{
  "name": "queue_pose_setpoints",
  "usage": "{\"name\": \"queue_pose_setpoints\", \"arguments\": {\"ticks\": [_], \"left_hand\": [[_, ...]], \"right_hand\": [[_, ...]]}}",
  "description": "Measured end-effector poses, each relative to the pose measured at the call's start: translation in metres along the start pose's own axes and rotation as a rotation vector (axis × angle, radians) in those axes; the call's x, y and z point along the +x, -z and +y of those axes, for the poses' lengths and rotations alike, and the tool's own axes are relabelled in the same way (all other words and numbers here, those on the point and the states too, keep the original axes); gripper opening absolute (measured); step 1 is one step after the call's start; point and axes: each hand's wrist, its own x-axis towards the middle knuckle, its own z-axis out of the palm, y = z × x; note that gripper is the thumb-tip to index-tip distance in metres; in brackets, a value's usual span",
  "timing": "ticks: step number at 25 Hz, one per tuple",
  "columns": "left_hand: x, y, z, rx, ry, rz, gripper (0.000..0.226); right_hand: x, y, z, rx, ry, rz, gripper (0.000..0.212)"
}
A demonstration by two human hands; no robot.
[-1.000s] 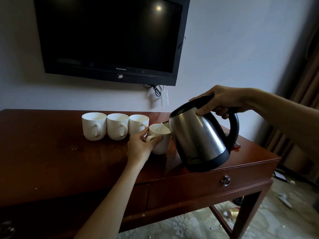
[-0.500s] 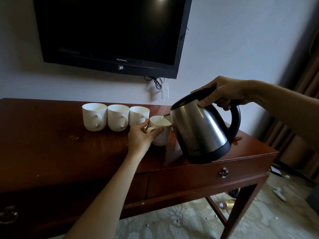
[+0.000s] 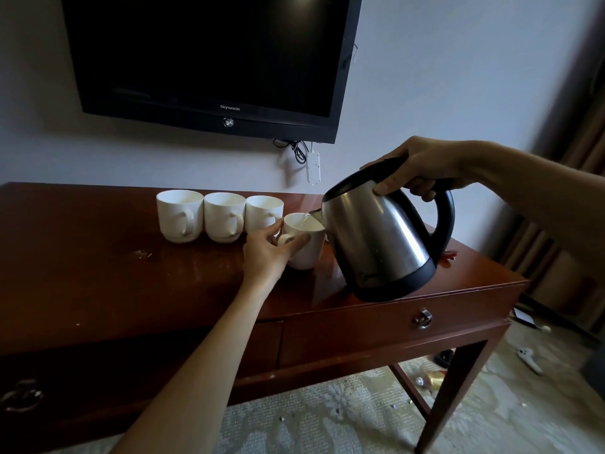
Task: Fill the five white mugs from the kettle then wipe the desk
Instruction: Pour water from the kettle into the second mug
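Three white mugs [image 3: 224,216] stand in a row at the back of the dark wooden desk [image 3: 98,283]. A fourth white mug [image 3: 309,249] stands just right of them. My left hand [image 3: 265,253] holds this mug by its handle side, thumb and fingers curled round it. My right hand [image 3: 415,168] grips the black handle of a steel kettle [image 3: 379,237], tilted to the left above the desk. A thin stream of water runs from its spout into the held mug. A fifth mug is not in view.
A small puddle [image 3: 142,253] lies on the desk left of my hand. A black TV [image 3: 209,54] hangs on the wall above, with cables and a power strip [image 3: 312,167] below it. A red item [image 3: 448,257] peeks out behind the kettle. Litter lies on the carpet.
The view has tilted slightly, so desk and mugs sit higher in frame. Both hands keep their holds and the kettle stays tilted, pouring into the same mug.
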Motion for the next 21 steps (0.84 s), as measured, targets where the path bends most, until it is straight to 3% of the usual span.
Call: {"name": "queue_pose_setpoints", "arguments": {"ticks": [12, 17, 21], "left_hand": [[0.0024, -0.0014, -0.0029, 0.006, 0.027, 0.005, 0.071], [0.0015, -0.001, -0.0025, 0.012, 0.027, 0.003, 0.071], [0.0007, -0.0006, -0.0022, 0.023, 0.008, 0.012, 0.069]], "right_hand": [[0.0006, 0.001, -0.0004, 0.008, -0.003, -0.013, 0.053], [0.0006, 0.0013, -0.0007, 0.002, -0.002, -0.009, 0.047], [-0.0006, 0.0, -0.0023, 0.002, -0.005, -0.012, 0.06]]}}
